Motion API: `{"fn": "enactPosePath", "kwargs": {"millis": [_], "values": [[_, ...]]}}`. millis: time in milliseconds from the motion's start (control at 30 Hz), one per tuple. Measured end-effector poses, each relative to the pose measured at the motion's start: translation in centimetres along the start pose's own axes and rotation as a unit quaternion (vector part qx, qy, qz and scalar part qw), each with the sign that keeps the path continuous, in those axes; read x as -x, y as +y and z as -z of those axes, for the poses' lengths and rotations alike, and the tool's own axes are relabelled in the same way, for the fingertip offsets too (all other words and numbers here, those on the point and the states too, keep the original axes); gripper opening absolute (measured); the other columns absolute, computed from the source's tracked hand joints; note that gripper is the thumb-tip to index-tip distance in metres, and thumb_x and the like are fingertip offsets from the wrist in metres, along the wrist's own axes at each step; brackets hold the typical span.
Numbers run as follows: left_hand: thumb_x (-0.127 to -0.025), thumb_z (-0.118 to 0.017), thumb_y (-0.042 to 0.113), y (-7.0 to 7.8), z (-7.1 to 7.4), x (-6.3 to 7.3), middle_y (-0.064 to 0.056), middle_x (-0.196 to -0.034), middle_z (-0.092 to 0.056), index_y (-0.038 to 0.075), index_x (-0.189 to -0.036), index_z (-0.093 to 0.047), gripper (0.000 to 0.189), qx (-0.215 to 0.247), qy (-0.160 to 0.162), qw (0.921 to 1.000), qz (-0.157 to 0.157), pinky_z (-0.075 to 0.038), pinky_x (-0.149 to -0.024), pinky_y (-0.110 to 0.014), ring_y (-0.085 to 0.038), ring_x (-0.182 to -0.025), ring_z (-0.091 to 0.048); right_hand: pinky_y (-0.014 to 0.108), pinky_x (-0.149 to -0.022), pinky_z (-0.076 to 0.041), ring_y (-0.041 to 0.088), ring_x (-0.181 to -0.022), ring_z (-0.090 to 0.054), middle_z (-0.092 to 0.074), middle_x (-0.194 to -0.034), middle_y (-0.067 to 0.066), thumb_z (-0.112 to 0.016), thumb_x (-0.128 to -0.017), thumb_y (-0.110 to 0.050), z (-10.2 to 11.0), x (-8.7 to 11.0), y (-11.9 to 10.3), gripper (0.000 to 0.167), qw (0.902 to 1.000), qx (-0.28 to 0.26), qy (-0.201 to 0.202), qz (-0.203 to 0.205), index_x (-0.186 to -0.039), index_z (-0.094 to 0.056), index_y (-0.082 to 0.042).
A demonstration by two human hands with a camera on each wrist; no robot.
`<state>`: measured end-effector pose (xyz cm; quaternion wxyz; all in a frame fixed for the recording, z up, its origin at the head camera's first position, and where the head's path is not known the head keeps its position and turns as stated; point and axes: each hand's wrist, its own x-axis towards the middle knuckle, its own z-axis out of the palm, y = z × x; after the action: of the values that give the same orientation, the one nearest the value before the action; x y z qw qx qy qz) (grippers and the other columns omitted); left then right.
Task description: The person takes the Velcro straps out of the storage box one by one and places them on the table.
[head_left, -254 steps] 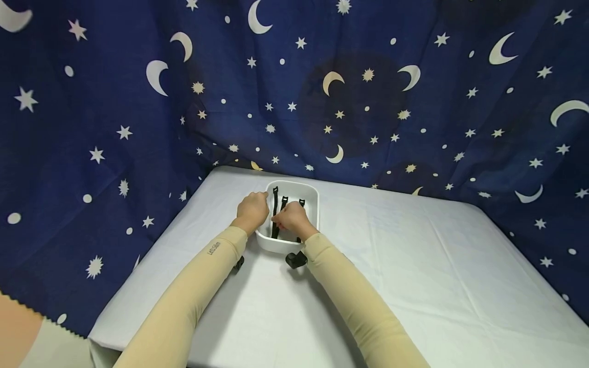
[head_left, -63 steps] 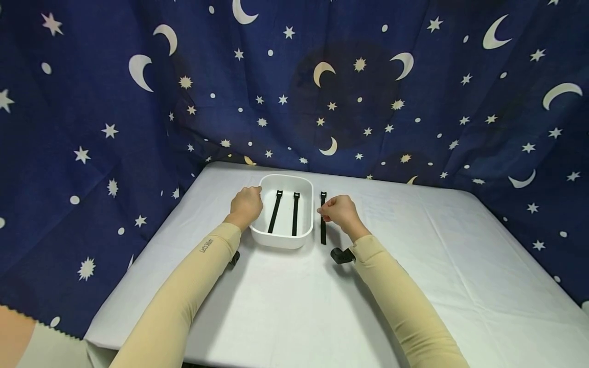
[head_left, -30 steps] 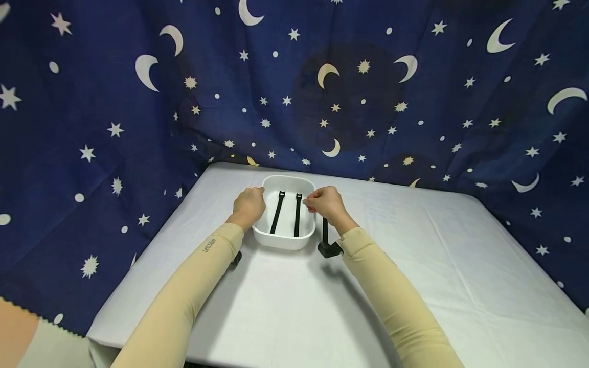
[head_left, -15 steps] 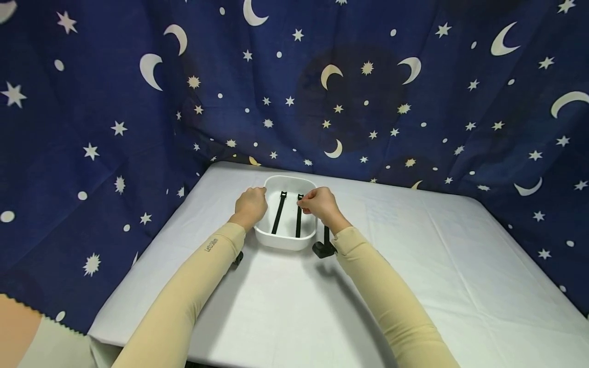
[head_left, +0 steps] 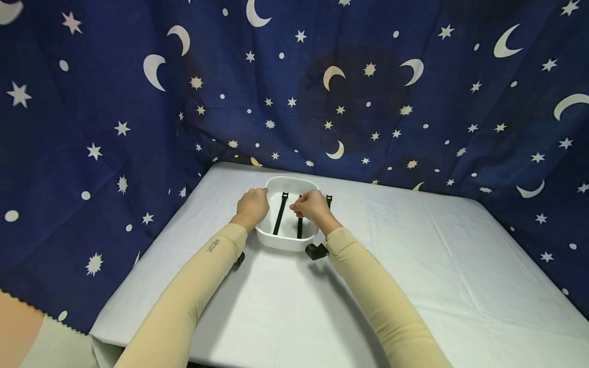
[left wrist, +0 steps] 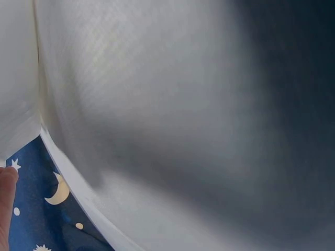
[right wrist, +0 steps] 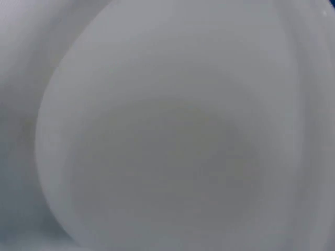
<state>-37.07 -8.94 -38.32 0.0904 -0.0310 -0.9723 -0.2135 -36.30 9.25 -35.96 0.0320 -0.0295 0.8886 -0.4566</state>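
A white plastic tub (head_left: 287, 244) stands on the table, and my left hand (head_left: 252, 205) grips its left rim. In the left wrist view a fingertip (left wrist: 6, 196) shows at the edge of the tub (left wrist: 18, 73). Inside the tub lie two black cable straps, a left strap (head_left: 280, 217) and a right strap (head_left: 300, 227), roughly side by side. My right hand (head_left: 313, 207) hovers over the tub, fingers loosely bent, nothing visible in them; it hides part of the right strap. A third strap (head_left: 329, 199) lies outside, right of the tub, mostly hidden by that hand.
White cloth (head_left: 414, 255) covers the table, which runs on to the right. Behind it hangs a dark blue curtain (head_left: 368, 102) with moons and stars. A black wrist-camera mount (head_left: 316, 251) sits under the right wrist.
My right hand has left the strap beside the tub and moved left over the tub. That third strap came out of the tub earlier. The left hand keeps its hold on the rim.
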Motion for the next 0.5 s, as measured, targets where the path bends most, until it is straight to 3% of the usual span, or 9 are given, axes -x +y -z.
{"fn": "enactPosePath", "kwargs": {"millis": [67, 300, 500], "values": [[-0.102, -0.047, 0.012, 0.0, 0.0, 0.0, -0.016, -0.130, -0.068, 0.009, -0.139, -0.060, 0.039, -0.001, 0.002, 1.0000, -0.002, -0.061, -0.085, -0.049, -0.034, -0.111, -0.070, 0.027, -0.067, -0.057, 0.009, -0.059, -0.063, -0.066, -0.065, 0.000, -0.078, -0.087, -0.014, -0.1, 0.0, -0.1, 0.015, 0.9999, 0.013, 0.001, 0.001, -0.079, -0.072, -0.003], [-0.103, -0.046, 0.012, 0.0, -0.1, 0.0, -0.016, -0.131, -0.067, 0.009, -0.139, -0.059, 0.039, -0.003, -0.003, 1.0000, -0.002, -0.061, -0.086, -0.049, -0.035, -0.111, -0.070, 0.032, -0.071, -0.061, 0.008, -0.057, -0.064, -0.067, -0.064, 0.000, -0.078, -0.087, -0.014, -0.9, -0.2, -0.3, 0.015, 0.9995, 0.028, -0.016, -0.008, -0.080, -0.072, -0.002], [-0.102, -0.046, 0.011, 0.1, -0.1, -0.1, -0.016, -0.132, -0.067, 0.010, -0.140, -0.058, 0.040, -0.001, -0.010, 0.9999, 0.003, -0.061, -0.087, -0.049, -0.035, -0.113, -0.069, 0.030, -0.066, -0.058, 0.012, -0.057, -0.064, -0.064, -0.059, 0.000, -0.077, -0.087, -0.014, -1.6, -0.1, -0.3, 0.017, 0.9985, 0.048, -0.026, -0.008, -0.076, -0.070, -0.003]]}}
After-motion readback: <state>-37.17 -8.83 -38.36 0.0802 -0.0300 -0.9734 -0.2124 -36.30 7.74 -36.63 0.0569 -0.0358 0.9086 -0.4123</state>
